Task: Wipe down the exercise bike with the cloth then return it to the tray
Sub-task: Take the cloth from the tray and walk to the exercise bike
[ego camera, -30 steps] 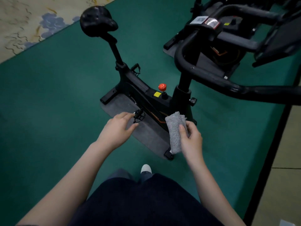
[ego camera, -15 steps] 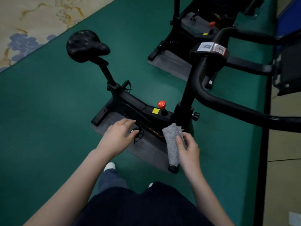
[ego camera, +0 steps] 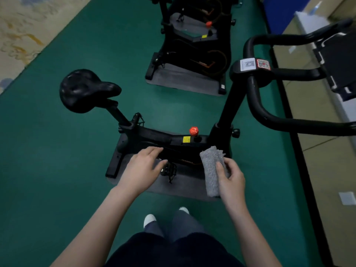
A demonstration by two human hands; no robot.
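A black exercise bike (ego camera: 154,134) stands in front of me on a grey mat, its saddle (ego camera: 84,89) to the left and its handlebar (ego camera: 269,112) rising at the right. A red knob (ego camera: 193,131) tops the frame. My right hand (ego camera: 230,180) grips a folded grey cloth (ego camera: 211,168), held upright in front of the bike's frame near the handlebar post. My left hand (ego camera: 143,169) hovers with relaxed fingers over the frame beside the pedal (ego camera: 169,170), holding nothing. No tray is in view.
A second black bike (ego camera: 194,53) stands on its own mat farther back. The floor is green matting (ego camera: 48,160), with patterned carpet at the far left and a tiled strip (ego camera: 317,151) at the right. My feet are below the bike's mat.
My view has tilted up and drawn back, so the bike sits lower and the second bike shows fully. Both hands keep their hold and their spacing in front of the frame.
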